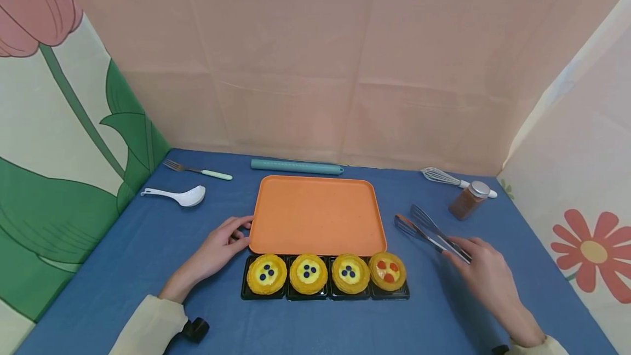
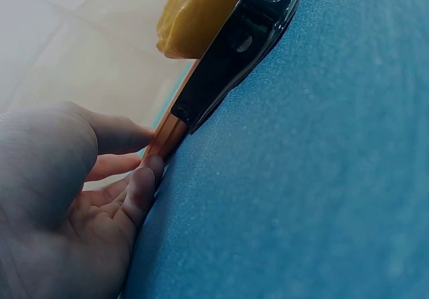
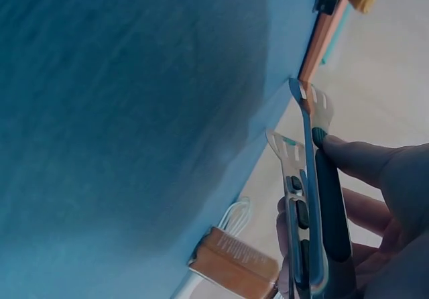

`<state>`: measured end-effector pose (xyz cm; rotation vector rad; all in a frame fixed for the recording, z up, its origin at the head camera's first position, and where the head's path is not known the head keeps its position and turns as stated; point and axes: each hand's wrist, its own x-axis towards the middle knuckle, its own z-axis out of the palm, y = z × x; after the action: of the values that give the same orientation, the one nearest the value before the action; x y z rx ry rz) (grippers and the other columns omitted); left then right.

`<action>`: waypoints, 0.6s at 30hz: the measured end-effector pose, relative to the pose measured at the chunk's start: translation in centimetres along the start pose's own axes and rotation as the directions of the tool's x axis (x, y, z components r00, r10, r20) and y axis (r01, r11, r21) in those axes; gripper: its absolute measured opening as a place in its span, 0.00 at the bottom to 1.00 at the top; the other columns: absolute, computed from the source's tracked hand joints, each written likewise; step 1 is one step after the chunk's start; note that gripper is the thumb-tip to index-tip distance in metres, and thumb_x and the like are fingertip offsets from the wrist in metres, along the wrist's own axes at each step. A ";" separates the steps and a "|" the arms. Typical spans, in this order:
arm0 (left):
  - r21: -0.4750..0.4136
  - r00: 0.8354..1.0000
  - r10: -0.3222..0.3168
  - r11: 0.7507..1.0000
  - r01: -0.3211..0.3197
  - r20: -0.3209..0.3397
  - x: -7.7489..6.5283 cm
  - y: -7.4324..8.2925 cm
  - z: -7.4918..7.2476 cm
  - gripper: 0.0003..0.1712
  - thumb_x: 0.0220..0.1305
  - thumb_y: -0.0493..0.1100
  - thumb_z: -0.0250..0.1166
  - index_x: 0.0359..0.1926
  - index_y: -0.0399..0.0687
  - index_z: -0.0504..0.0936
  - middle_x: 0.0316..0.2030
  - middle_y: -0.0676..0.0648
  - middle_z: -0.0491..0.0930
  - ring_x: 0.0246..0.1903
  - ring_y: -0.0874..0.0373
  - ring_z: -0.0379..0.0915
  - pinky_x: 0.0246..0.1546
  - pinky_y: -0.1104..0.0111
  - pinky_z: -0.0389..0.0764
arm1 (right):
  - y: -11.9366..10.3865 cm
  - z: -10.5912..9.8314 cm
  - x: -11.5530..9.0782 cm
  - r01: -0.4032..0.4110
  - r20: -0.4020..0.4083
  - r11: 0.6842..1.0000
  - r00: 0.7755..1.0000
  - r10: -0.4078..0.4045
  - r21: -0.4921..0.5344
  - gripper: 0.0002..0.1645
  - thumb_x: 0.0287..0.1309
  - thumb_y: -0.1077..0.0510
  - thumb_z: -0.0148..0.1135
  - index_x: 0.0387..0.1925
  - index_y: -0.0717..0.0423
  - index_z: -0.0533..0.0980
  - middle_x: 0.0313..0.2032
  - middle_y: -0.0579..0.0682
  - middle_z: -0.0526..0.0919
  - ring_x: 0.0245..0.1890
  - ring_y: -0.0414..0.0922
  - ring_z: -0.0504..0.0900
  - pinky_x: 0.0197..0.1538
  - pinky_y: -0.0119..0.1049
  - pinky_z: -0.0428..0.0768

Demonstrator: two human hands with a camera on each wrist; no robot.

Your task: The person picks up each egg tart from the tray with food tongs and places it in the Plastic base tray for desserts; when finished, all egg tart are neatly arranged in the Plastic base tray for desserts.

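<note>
My left hand (image 1: pixel 225 248) pinches the left rim of the orange tray (image 1: pixel 315 215) near its front corner, thumb above and fingertips at its lower edge in the left wrist view. My right hand (image 1: pixel 488 270) holds metal serving tongs (image 1: pixel 434 234), their slotted heads apart with nothing between them, right of the tray. Along the tray's front edge runs a row of black plastic holders (image 1: pixel 327 296) with egg tarts. Three tarts carry dark blue dots, among them the leftmost tart (image 1: pixel 266 284); the rightmost tart (image 1: pixel 387 284) has red-orange pieces.
At the back left lie a fork (image 1: pixel 207 172) and a white ladle (image 1: pixel 184 197). Behind the tray is a teal rolling pin (image 1: pixel 296 166). A whisk (image 1: pixel 441 176) and a brown spice jar (image 1: pixel 469 200) lie at the back right. Printed cloth walls (image 1: pixel 345 59) surround the blue table (image 1: pixel 315 327).
</note>
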<state>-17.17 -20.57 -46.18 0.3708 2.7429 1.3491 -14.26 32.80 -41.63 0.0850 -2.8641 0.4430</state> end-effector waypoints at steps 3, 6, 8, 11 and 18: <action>0.000 1.000 0.000 1.000 0.000 -0.001 0.0 0.1 0.0 0.29 0.73 0.39 0.61 0.71 0.40 0.69 0.54 0.45 0.73 0.43 0.55 0.73 0.42 0.67 0.75 | 0.3 0.1 0.1 -0.017 0.018 1.000 1.000 0.017 -0.004 0.24 0.54 0.54 0.77 0.51 0.62 0.84 0.38 0.58 0.83 0.31 0.51 0.80 0.26 0.46 0.77; -0.003 1.000 0.004 1.000 -0.004 -0.001 0.0 0.1 0.0 0.29 0.73 0.39 0.61 0.71 0.40 0.69 0.54 0.45 0.73 0.43 0.54 0.73 0.42 0.67 0.75 | 0.5 0.1 0.1 -0.032 0.053 0.999 0.998 0.032 -0.010 0.25 0.55 0.55 0.76 0.52 0.62 0.83 0.37 0.58 0.82 0.29 0.49 0.78 0.25 0.44 0.75; -0.009 1.000 0.007 1.000 -0.007 -0.002 0.0 0.1 0.0 0.28 0.73 0.39 0.61 0.71 0.40 0.69 0.54 0.45 0.73 0.43 0.54 0.73 0.42 0.67 0.75 | 0.6 0.1 0.1 -0.037 0.084 0.999 0.996 0.039 -0.017 0.25 0.55 0.55 0.76 0.53 0.62 0.83 0.36 0.56 0.82 0.28 0.47 0.76 0.24 0.42 0.74; -0.017 1.000 0.011 1.000 -0.011 -0.006 0.0 0.0 0.0 0.28 0.73 0.38 0.61 0.71 0.40 0.69 0.54 0.45 0.73 0.43 0.54 0.72 0.42 0.67 0.75 | 0.6 0.0 0.1 -0.053 0.144 0.998 0.988 0.057 -0.030 0.26 0.56 0.54 0.75 0.54 0.61 0.82 0.33 0.53 0.81 0.25 0.45 0.73 0.22 0.40 0.71; -0.023 1.000 0.010 1.000 -0.010 -0.009 -0.1 -0.1 0.1 0.28 0.73 0.38 0.61 0.71 0.40 0.69 0.54 0.45 0.73 0.43 0.54 0.73 0.42 0.67 0.75 | 0.4 0.2 0.1 -0.087 0.191 0.995 0.977 0.094 -0.046 0.27 0.57 0.54 0.75 0.55 0.62 0.81 0.29 0.49 0.81 0.24 0.45 0.72 0.21 0.39 0.69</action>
<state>-17.09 -20.55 -46.30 0.3784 2.7339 1.3868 -14.42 33.12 -41.90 -0.0105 -3.0760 0.4196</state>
